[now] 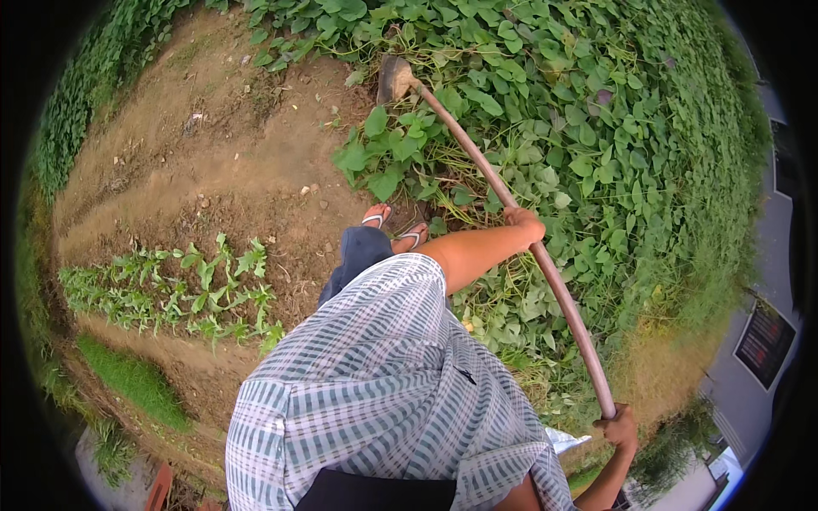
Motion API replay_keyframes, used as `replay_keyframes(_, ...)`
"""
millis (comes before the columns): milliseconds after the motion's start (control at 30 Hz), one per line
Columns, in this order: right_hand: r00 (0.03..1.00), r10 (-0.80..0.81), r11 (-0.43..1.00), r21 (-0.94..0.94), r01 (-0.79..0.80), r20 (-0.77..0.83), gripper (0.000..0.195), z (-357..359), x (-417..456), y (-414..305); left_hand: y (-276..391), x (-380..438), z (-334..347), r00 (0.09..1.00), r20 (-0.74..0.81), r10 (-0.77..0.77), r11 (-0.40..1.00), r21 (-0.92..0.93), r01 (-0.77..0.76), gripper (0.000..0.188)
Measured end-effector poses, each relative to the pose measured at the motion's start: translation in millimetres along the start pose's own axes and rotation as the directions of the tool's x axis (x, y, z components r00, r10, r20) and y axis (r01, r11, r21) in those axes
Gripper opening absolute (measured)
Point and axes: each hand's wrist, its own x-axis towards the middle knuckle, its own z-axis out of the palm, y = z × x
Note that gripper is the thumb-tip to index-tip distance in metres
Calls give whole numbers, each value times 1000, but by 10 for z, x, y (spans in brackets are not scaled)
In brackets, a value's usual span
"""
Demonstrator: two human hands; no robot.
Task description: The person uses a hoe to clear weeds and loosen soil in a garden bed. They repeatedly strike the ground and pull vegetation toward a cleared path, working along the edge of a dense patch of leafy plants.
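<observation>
A long-handled hoe slants across the view, its wide blade at the top where brown soil meets green vines. Around the middle of the handle is my left hand, the forearm reaching out of a plaid sleeve. My right hand grips the handle's end at the lower right. Dense vines with heart-shaped leaves spread beneath the handle. Whether the blade bites into the soil or only touches it, I cannot tell.
My sandalled feet stand on bare soil beside the vines. Left of me runs a bed of leafy seedlings, with a grass strip beyond. Small stones lie about. A grey building wall bears a dark panel at the right.
</observation>
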Motion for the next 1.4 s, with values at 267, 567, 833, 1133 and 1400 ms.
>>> replay_keyframes(267,939,-321,937,-186,296,-125,22,213,183,-929,-302,-6,-1178,939,-330,-96,958,-287,-3,48)
replay_keyframes(567,862,-267,869,-494,22,-431,16,-902,-1032,-389,-39,-603,471,962,48,-269,898,-349,268,61)
replay_keyframes(833,987,72,989,-117,-90,-145,22,-543,-1092,451,-161,-402,1054,974,146,-175,983,85,164,49)
replay_keyframes(1133,924,163,959,165,-230,345,25,-23,-519,779,-862,-440,346,989,139,-59,962,271,19,61)
replay_keyframes(1400,934,-318,939,-193,286,-162,34,510,-202,-1091,-396,-92,-1664,968,-250,-37,998,-59,23,53)
